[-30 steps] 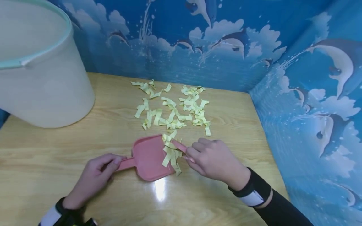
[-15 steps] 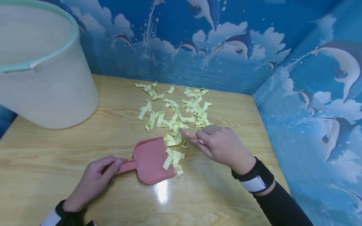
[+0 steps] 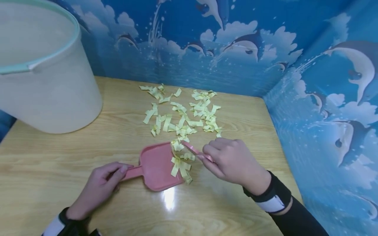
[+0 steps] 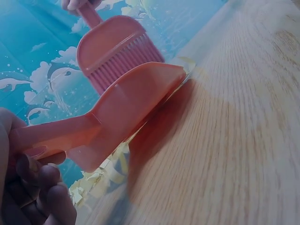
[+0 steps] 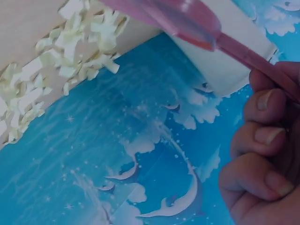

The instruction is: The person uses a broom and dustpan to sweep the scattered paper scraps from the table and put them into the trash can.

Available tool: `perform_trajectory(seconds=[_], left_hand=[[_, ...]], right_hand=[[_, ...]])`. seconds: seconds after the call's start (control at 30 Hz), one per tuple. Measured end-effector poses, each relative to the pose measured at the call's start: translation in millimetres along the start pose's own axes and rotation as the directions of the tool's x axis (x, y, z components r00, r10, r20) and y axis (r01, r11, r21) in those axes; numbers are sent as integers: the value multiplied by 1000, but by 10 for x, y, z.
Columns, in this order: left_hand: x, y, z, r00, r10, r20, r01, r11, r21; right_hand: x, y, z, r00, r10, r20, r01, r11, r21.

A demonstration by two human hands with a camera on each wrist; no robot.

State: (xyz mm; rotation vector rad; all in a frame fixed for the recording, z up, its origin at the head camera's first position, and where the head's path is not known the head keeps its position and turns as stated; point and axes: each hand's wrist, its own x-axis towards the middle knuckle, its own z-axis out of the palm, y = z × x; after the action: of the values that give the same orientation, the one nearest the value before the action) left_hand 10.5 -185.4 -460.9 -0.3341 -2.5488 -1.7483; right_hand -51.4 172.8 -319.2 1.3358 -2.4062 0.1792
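Observation:
My left hand (image 3: pixel 101 186) grips the handle of a pink dustpan (image 3: pixel 157 165) lying on the table, its mouth toward the right. In my right hand (image 3: pixel 233 160) is the handle of a small pink brush (image 3: pixel 190 148); its bristles (image 4: pixel 126 61) show in the left wrist view, just past the pan. Pale yellow paper strips (image 3: pixel 181 167) lie over the pan's front lip, partly on the table. Behind them many more paper scraps (image 3: pixel 203 109) are scattered, also seen in the right wrist view as a loose heap of strips (image 5: pixel 70 42).
A large whitish bucket (image 3: pixel 59 95) with a light green rim stands at the back left of the wooden table (image 3: pixel 124 131). A blue dolphin-print curtain (image 3: pixel 189 65) hangs along the back and right edges.
The brush and right hand moved up and away toward the scraps, then came back down near the pan's lip. A few strips shifted there. The left hand and dustpan stay almost in place.

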Motion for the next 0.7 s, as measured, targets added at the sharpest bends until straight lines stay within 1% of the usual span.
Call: perform_trajectory(seconds=[0.07,0.13,0.2,0.27,0.33,0.43,0.5,0.6,0.7], left_hand=[[-7,-4,-5,1000,3,0,-3,1000,-4],[-19,-10,-11,1000,10,-1,-10,1000,-10],[-36,-17,-20,1000,13,-1,-13,1000,-11],[-54,-26,-20,1000,7,3,-7,1000,-13],[-69,-32,-19,1000,-9,14,9,1000,-14],[-79,-38,-11,998,-39,39,40,999,-29],[-79,-40,-1,997,-46,54,48,998,-40],[-76,-43,13,997,-40,64,43,998,-47],[-77,-46,13,997,-35,62,38,998,-41]], right_hand=[[-4,25,32,999,31,28,-30,999,-22],[-18,30,90,996,53,76,-50,998,-49],[-29,1,155,991,63,119,-57,997,-55],[-34,-55,221,989,58,135,-53,998,-43],[-9,-137,276,993,38,111,-36,999,-20],[94,-277,332,999,2,44,-3,1000,22],[183,-350,339,1000,-21,-8,22,999,44],[279,-400,273,996,-37,-76,42,997,65],[285,-368,146,991,-16,-136,23,999,49]])
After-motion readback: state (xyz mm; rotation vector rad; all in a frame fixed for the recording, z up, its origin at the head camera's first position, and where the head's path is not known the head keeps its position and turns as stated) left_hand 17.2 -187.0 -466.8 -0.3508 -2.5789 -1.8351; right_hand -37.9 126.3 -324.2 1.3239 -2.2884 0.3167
